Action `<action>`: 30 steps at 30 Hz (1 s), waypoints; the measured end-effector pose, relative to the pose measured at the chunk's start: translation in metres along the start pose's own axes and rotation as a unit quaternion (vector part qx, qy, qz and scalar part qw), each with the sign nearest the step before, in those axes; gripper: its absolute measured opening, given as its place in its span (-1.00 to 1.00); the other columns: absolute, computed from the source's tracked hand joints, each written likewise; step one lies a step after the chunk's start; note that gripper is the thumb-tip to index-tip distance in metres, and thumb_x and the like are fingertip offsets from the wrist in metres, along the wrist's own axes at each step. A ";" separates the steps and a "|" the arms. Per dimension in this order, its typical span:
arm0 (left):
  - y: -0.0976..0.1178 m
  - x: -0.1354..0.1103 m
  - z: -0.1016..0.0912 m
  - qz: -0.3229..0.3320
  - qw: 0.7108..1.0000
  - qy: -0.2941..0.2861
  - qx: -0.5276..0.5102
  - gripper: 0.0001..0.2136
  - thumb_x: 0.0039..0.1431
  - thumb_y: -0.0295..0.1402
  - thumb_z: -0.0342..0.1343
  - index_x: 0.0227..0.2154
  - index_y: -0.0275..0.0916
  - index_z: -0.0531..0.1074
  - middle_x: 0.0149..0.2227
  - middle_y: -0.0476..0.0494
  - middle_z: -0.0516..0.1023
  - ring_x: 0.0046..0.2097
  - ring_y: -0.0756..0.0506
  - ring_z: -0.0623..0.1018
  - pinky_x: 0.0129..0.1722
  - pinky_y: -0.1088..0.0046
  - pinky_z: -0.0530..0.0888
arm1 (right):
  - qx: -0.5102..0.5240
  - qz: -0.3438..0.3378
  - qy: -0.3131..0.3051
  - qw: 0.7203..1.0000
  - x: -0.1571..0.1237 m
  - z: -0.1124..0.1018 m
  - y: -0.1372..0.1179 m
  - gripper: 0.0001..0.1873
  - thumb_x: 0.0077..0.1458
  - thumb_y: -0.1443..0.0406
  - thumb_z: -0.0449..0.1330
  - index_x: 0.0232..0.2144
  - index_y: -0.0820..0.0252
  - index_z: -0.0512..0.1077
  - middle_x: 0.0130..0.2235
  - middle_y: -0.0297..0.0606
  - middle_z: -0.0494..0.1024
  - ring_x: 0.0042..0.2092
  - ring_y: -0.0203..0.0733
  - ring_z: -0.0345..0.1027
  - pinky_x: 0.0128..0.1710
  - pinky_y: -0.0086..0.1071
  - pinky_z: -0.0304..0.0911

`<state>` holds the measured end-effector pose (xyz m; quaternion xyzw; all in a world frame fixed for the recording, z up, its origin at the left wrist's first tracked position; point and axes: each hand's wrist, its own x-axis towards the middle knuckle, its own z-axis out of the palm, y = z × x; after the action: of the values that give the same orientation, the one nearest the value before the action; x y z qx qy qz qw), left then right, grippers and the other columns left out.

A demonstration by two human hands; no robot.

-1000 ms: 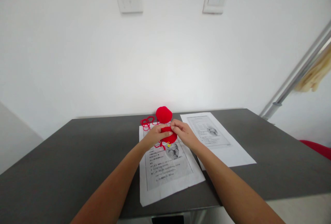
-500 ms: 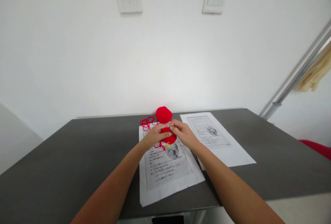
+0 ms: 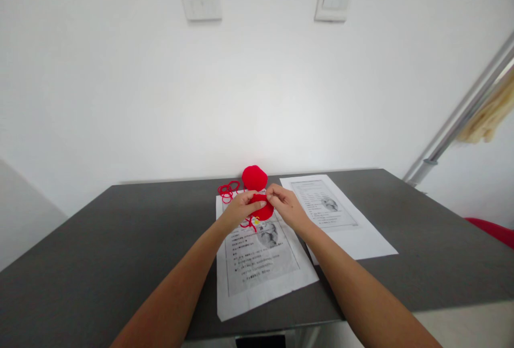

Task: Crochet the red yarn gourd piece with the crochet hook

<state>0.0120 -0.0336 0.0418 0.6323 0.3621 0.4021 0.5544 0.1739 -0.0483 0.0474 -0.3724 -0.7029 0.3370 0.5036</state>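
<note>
My left hand is closed on a small red crochet piece, thumb across its front. A yellow stitch marker hangs from the lower edge, beside a short red yarn tail. Pinched together at the upper right edge of the piece are the fingers of my right hand; whatever they hold is hidden. Just behind my hands sits a red ball of yarn, and loose yarn loops spread to its left.
Under my hands a printed sheet lies on the dark table. A second printed sheet lies to the right. The white wall rises directly behind the table. A metal pole leans at the right.
The crochet piece has shifted and tilted slightly upward in my hands, and its yellow marker has swung left. My right hand has moved up a little. The yarn ball stays put.
</note>
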 end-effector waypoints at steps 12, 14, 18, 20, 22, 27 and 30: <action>-0.004 0.001 -0.003 0.028 0.999 -0.012 0.031 -0.74 -0.07 -0.20 0.24 -0.36 -0.28 0.53 -0.35 -0.08 0.53 -0.28 -0.07 0.47 -0.20 0.40 0.37 | 0.008 -0.009 -0.019 1.000 0.000 0.000 -0.002 -0.88 0.00 0.33 -0.01 -0.56 0.16 0.20 -0.52 -0.42 0.18 -0.46 -0.31 0.04 -0.43 -0.42 -0.03; -0.004 0.001 -0.003 0.030 0.999 -0.011 0.036 -0.75 -0.07 -0.21 0.24 -0.37 -0.28 0.53 -0.34 -0.08 0.53 -0.28 -0.07 0.47 -0.21 0.41 0.37 | 0.010 -0.010 -0.021 1.000 0.000 0.000 -0.002 -0.88 -0.01 0.33 -0.02 -0.56 0.16 0.19 -0.53 -0.42 0.18 -0.46 -0.31 0.04 -0.42 -0.42 -0.03; -0.003 0.001 -0.003 0.031 0.999 -0.009 0.038 -0.75 -0.07 -0.22 0.24 -0.37 -0.29 0.52 -0.34 -0.09 0.53 -0.27 -0.08 0.48 -0.20 0.40 0.38 | 0.009 -0.007 -0.020 1.000 0.001 0.000 -0.003 -0.88 -0.01 0.33 -0.02 -0.56 0.16 0.19 -0.53 -0.42 0.18 -0.46 -0.30 0.04 -0.42 -0.41 -0.03; -0.003 0.001 -0.003 0.033 0.999 -0.008 0.040 -0.75 -0.07 -0.22 0.24 -0.37 -0.29 0.52 -0.35 -0.10 0.53 -0.27 -0.08 0.48 -0.20 0.39 0.38 | 0.007 -0.007 -0.021 1.000 0.001 0.001 -0.003 -0.89 -0.01 0.33 -0.02 -0.56 0.16 0.20 -0.52 -0.41 0.18 -0.45 -0.30 0.05 -0.42 -0.41 -0.02; -0.003 0.001 -0.003 0.033 0.999 -0.007 0.042 -0.75 -0.08 -0.21 0.24 -0.38 -0.29 0.52 -0.35 -0.09 0.53 -0.27 -0.08 0.48 -0.20 0.39 0.38 | 0.007 -0.009 -0.022 1.000 0.001 0.001 -0.003 -0.88 -0.01 0.32 -0.02 -0.56 0.16 0.21 -0.52 -0.41 0.20 -0.44 -0.30 0.06 -0.41 -0.41 -0.01; -0.003 0.001 -0.002 0.036 0.998 -0.015 0.041 -0.75 -0.09 -0.20 0.26 -0.39 -0.28 0.52 -0.35 -0.07 0.53 -0.27 -0.08 0.47 -0.22 0.40 0.37 | 0.009 -0.013 -0.024 1.000 0.001 0.001 -0.002 -0.88 -0.01 0.32 -0.01 -0.56 0.17 0.22 -0.52 -0.41 0.21 -0.43 -0.30 0.08 -0.40 -0.41 0.00; -0.003 0.001 -0.003 0.036 0.998 -0.013 0.040 -0.75 -0.08 -0.20 0.26 -0.40 -0.29 0.51 -0.37 -0.07 0.52 -0.29 -0.07 0.47 -0.23 0.41 0.37 | 0.010 -0.012 -0.024 1.000 0.001 0.000 -0.002 -0.87 -0.01 0.33 -0.01 -0.56 0.17 0.22 -0.52 -0.41 0.20 -0.44 -0.30 0.07 -0.40 -0.42 0.00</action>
<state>0.0101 -0.0311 0.0396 0.6719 0.3478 0.3986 0.5183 0.1730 -0.0482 0.0491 -0.3505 -0.7156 0.3469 0.4947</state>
